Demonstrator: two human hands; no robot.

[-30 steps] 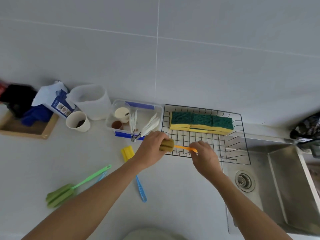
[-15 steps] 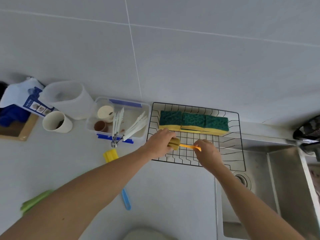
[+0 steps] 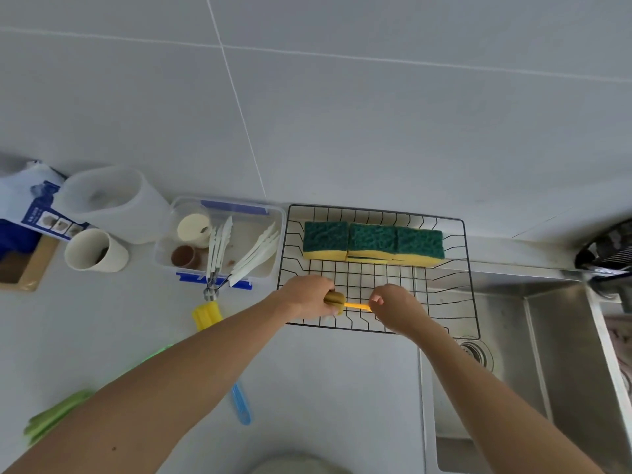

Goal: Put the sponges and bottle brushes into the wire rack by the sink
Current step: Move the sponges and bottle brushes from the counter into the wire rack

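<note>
So the sponges (image 3: 373,244) are already lined up along the back of the wire rack (image 3: 376,209). Both hands' grip is on an orange-handled bottle brush (image 3: 342,302) low over the rack's front: left hand (image 3: 309,295) around the head, right hand (image 3: 393,307) pinching the handle. Yellow brush (image 3: 206,318) and green brush (image 3: 51,417) wait on the worktop (image 3: 325,388).

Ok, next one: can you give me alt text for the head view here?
Two bare hands hold an orange-handled brush over the near edge of a black wire rack, the left hand on its head, the right hand on its handle. Three green-and-yellow sponges stand along the rack's back, a steel sink to its right; a blue-handled brush and a green brush lie on the counter.
</note>
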